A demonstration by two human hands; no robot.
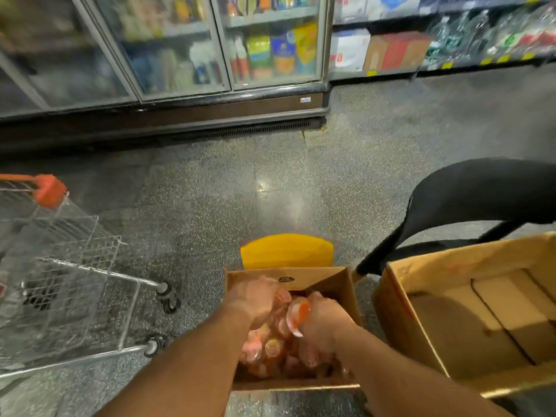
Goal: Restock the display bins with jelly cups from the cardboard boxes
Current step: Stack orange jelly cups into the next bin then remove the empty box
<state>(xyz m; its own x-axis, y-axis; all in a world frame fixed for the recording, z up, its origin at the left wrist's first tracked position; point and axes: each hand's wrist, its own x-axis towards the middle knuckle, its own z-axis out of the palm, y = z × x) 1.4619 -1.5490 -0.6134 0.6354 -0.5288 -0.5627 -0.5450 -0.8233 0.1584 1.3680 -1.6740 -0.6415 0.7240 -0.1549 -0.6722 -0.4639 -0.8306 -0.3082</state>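
Shop: glass-door freezer (180, 46), stocked shelves (451, 40), trolley (60, 266).

You can read no text here. The dark oval mark on the inner flap of the cardboard box (287, 279) is blurred, as are the small white label on the freezer base (305, 99) and the yellow shelf tags (447, 65) to its right.

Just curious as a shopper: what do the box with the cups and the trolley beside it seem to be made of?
The brown open-topped box looks like matte corrugated cardboard, with folded flaps and raw edges. The silver wire shopping trolley seems to be shiny plated metal, with an orange handle that is probably plastic.
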